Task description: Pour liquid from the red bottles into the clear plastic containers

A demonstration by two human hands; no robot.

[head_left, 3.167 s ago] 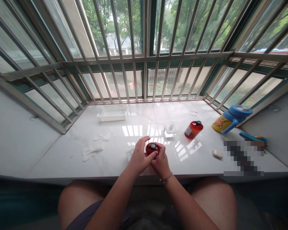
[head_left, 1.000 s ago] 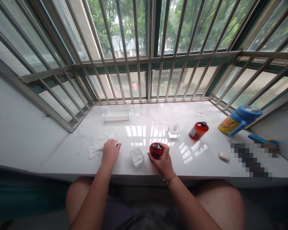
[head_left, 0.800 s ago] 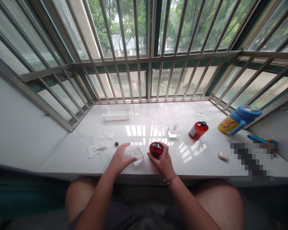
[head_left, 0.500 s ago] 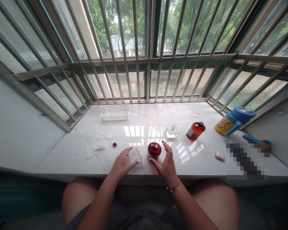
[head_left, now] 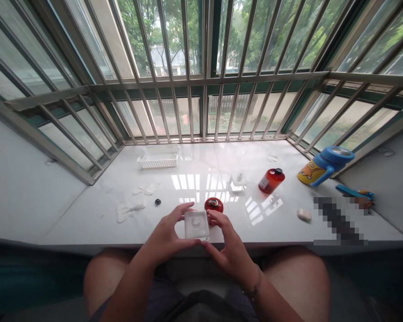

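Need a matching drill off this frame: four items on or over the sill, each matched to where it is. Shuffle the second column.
Things
1. clear square container
2. round red bottle
3. white basket
4. small black cap

Places
A. far back on the windowsill, left of centre
B. held between left hand and right hand
C. on the sill, just right of the crumpled white wrap
D. upright on the sill, just behind the hands

Pairs: 1-B, 2-D, 3-A, 4-C
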